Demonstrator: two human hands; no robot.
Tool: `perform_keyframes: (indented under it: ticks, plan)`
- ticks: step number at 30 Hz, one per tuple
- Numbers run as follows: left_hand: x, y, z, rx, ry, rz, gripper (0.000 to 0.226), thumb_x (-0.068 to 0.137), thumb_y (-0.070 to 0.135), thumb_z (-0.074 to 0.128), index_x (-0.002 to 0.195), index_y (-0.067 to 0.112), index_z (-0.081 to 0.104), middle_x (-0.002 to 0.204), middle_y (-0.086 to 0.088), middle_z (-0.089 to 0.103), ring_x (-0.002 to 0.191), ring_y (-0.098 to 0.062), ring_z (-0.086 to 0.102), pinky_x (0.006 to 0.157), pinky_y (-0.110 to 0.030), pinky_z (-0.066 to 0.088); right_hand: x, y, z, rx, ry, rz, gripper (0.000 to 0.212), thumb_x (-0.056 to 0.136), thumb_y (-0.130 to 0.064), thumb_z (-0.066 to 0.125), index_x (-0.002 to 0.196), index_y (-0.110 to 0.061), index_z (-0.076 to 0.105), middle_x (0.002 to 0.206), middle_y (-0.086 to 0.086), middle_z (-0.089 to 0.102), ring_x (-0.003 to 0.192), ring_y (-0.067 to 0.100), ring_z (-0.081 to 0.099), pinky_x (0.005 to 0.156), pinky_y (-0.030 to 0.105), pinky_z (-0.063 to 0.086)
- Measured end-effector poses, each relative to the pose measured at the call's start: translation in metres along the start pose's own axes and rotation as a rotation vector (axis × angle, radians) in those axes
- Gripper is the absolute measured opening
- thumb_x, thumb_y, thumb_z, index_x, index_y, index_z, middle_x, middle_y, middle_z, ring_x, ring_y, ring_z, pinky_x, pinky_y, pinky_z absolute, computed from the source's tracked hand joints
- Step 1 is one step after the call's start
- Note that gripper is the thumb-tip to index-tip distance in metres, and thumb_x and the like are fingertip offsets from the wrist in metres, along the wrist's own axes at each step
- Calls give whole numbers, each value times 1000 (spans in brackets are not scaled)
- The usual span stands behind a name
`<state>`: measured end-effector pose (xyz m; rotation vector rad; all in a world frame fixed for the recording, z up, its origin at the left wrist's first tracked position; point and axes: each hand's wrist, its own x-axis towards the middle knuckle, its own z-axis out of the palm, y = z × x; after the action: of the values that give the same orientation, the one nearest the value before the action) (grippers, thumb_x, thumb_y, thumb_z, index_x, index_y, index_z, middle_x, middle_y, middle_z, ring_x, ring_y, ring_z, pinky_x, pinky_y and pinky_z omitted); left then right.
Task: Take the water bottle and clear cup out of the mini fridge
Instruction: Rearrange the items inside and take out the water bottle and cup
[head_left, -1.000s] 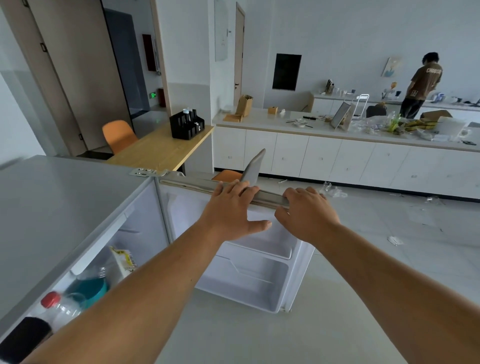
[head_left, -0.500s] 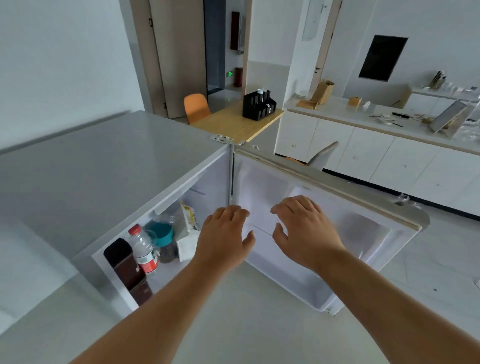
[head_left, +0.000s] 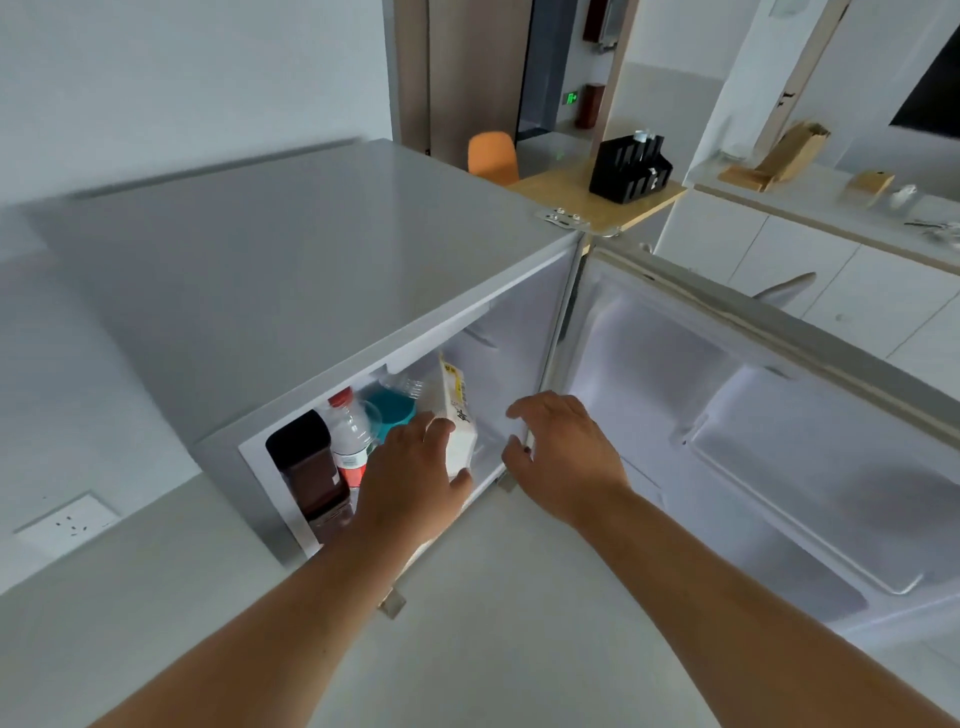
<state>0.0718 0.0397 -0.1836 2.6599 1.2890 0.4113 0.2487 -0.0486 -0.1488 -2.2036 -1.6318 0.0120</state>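
Observation:
The grey mini fridge (head_left: 291, 280) stands open, its door (head_left: 769, 415) swung out to the right. Inside, a water bottle (head_left: 349, 434) with a red cap and red label stands upright beside a dark brown jar (head_left: 306, 462). Behind the bottle a clear cup (head_left: 402, 387) sits over something teal (head_left: 389, 410). My left hand (head_left: 410, 483) is at the fridge opening in front of the bottle, fingers spread and touching a white carton (head_left: 457, 421). My right hand (head_left: 561, 457) hovers open near the hinge side of the opening, holding nothing.
A wall socket (head_left: 67, 522) is at the lower left. Beyond the fridge are a wooden counter with a black organiser (head_left: 628, 166), an orange chair (head_left: 491, 156) and white cabinets (head_left: 810, 270) at the right.
Both hands have left the door's top edge and moved down and left to the fridge opening. The view has turned toward the fridge interior, and the left hand now reaches the carton.

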Motion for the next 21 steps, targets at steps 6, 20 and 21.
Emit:
perform_keyframes:
  ticks: [6,20,21]
  plan:
    - [14,-17,43,-275,-42,-186,66,88,43,72,145,18,49,145,-7,59,129,-29,59,103,-42,52,44,-4,74,196,-110,167,44,91,-54,57,132,-36,57,129,-11,61,119,16,57,91,37,55]
    - [31,-40,127,-729,-131,-497,91,88,40,68,164,23,21,171,1,31,153,-17,37,120,-33,35,97,0,165,159,-125,263,43,85,-63,51,117,-35,48,108,-3,57,83,25,65,68,36,57]
    - [32,-40,129,-741,-129,-501,91,87,40,68,164,23,22,170,1,32,153,-17,38,119,-32,36,98,1,165,165,-126,260,42,84,-62,51,117,-36,48,106,-4,55,82,24,63,66,34,54]
